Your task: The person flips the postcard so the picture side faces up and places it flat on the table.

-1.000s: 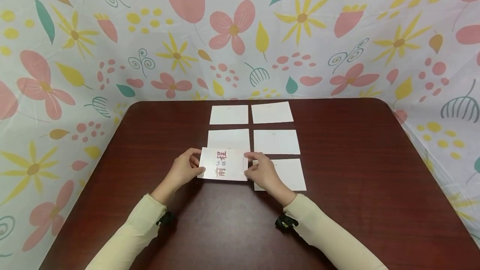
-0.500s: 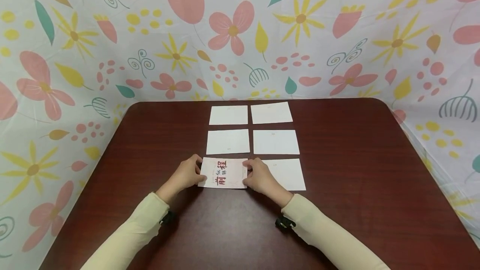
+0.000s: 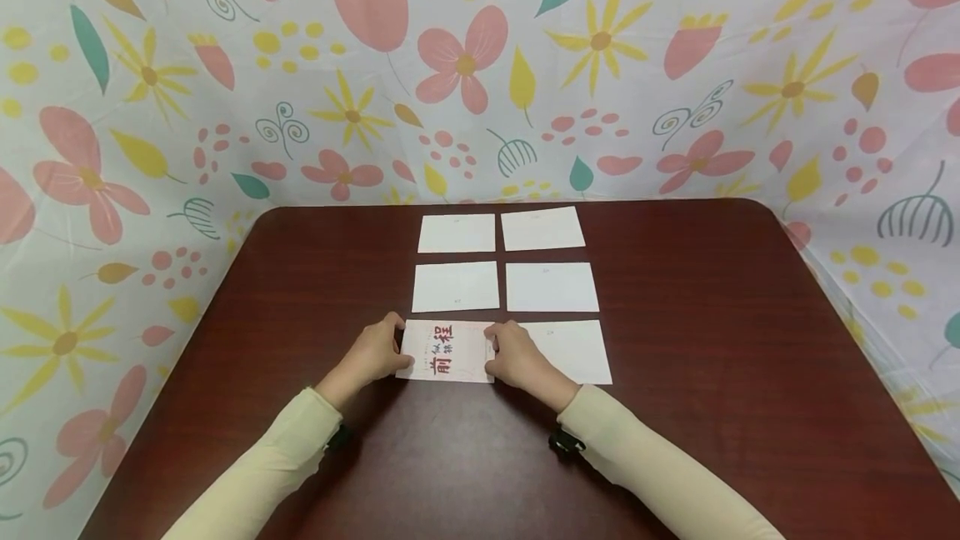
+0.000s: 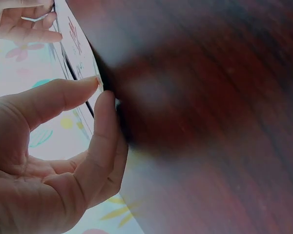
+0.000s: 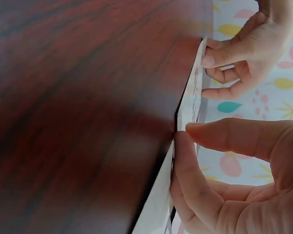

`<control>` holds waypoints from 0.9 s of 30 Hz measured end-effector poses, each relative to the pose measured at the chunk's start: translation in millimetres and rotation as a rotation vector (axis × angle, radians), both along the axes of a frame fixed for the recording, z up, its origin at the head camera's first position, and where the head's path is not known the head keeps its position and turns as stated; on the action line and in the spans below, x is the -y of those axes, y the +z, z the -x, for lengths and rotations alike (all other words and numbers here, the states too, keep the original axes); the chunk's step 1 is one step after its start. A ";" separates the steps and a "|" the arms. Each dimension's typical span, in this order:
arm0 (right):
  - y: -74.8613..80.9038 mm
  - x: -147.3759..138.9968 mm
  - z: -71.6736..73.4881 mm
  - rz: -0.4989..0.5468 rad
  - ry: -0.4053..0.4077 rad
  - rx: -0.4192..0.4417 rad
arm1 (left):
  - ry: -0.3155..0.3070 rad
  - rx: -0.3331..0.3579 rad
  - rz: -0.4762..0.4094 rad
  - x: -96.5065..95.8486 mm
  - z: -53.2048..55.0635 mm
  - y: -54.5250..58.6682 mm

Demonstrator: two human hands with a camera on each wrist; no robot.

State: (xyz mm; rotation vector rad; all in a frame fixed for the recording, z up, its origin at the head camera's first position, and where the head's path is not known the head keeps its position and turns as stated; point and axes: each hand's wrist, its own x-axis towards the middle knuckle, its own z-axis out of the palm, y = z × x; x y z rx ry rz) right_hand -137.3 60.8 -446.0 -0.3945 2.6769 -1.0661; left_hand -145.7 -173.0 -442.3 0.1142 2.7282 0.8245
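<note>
A white card (image 3: 467, 352) printed with red and dark characters lies at the near left of a two-column group of cards, printed side up. My left hand (image 3: 371, 358) pinches its left end between thumb and fingers; the left wrist view shows the thumb (image 4: 63, 100) near the card's edge. At the opposite end my right hand (image 3: 521, 357) pinches the card, with thumb and forefinger meeting at the edge in the right wrist view. Just right of it lies a blank-looking white card (image 3: 573, 352), partly hidden by the right hand.
Further white cards lie behind in two columns: a middle left card (image 3: 455, 287), a middle right card (image 3: 552, 287), a far left card (image 3: 457, 233) and a far right card (image 3: 543, 228). The dark red wooden table (image 3: 697, 373) meets a flower-patterned cloth (image 3: 480, 132) at its back.
Both hands have brought the printed card toward the near side and down, uncovering the middle left card. Over the last half second the hands have hardly moved.
</note>
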 end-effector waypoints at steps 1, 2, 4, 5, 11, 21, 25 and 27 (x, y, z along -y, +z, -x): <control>0.6 -0.5 -0.3 -0.001 0.002 0.000 | -0.001 -0.002 0.007 -0.4 0.2 -0.3; 1.1 -0.9 -0.4 0.000 0.005 -0.004 | -0.001 -0.004 0.014 -1.0 0.5 -0.5; 1.7 -1.4 -0.5 0.002 0.009 -0.005 | 0.003 -0.002 0.026 -2.3 0.6 0.2; 2.0 -1.5 -0.7 0.005 0.011 -0.005 | 0.005 -0.001 0.034 -2.9 0.4 0.6; 2.1 -1.7 -0.4 0.024 0.028 0.010 | 0.005 -0.004 0.070 -2.6 -1.5 2.6; 13.6 -10.1 17.8 0.114 -0.017 -0.011 | 0.049 -0.059 0.010 6.0 8.7 14.4; 18.8 -12.6 31.9 0.133 -0.043 -0.040 | 0.093 -0.098 -0.066 8.3 19.0 18.1; 20.6 -13.4 38.5 0.154 -0.067 -0.052 | 0.112 -0.105 -0.118 8.0 24.8 19.0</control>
